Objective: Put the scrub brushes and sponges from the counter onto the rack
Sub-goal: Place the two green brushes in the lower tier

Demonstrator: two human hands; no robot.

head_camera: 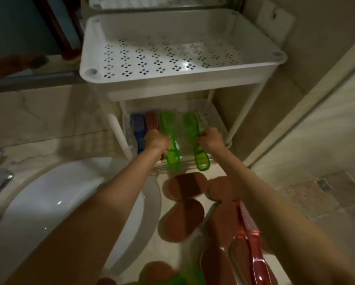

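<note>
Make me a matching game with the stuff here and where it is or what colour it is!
Things:
1. blue brush
2. green brushes
3. sponges
4. sink

Clues:
A. one in the left hand, one in the right hand
B. white, left of the sponges
C. on the lower shelf, left end
D. brown ovals

Pairs: 1-C, 2-A, 3-D, 4-B
</note>
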